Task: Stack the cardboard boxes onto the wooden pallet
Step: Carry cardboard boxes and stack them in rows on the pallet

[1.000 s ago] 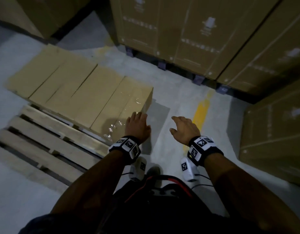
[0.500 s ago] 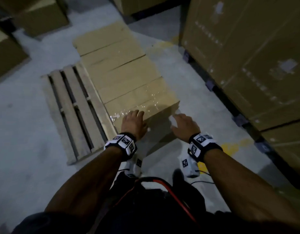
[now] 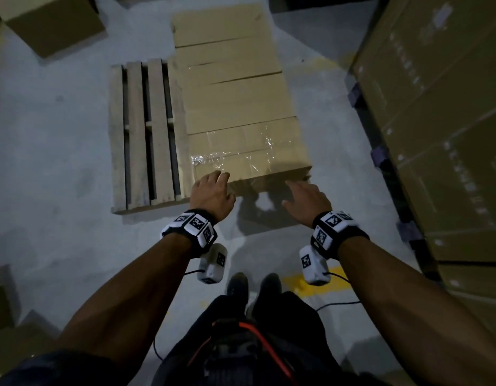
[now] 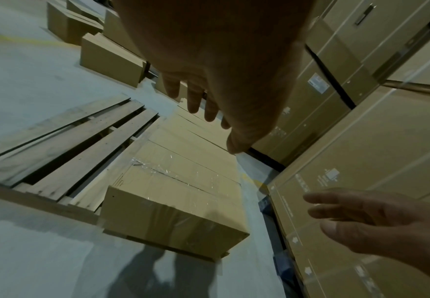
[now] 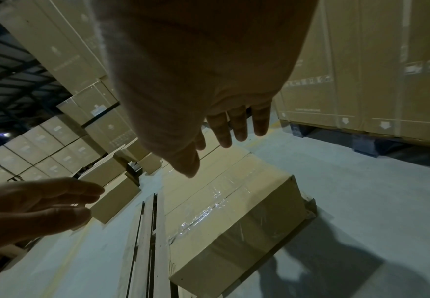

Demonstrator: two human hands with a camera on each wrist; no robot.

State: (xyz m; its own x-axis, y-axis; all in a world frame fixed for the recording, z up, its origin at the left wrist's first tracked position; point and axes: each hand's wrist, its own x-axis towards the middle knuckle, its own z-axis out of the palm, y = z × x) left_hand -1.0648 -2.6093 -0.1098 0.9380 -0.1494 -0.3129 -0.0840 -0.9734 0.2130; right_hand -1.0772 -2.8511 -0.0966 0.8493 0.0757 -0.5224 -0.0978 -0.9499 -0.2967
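A wooden pallet [image 3: 138,135] lies on the grey floor. Its right half bears a row of several flat cardboard boxes [image 3: 232,87]. The nearest box [image 3: 249,151] has crinkled clear tape on top; it also shows in the wrist views [image 4: 173,203] [image 5: 237,217]. My left hand [image 3: 213,188] hovers with straight fingers over that box's near left corner. My right hand [image 3: 305,199] is spread in the air just before its near right corner. Neither hand holds anything, and the wrist views show both above the box, apart from it.
Tall wrapped stacks of large cartons [image 3: 447,121] on dark pallets wall off the right side. Loose cardboard boxes [image 3: 54,23] lie on the floor at the far left. My feet [image 3: 252,285] stand just before the pallet, by a yellow floor mark [image 3: 297,282].
My view has swung round, so the pallet and box row now run straight away from me. Both hands stay stretched out near the closest box, holding nothing.
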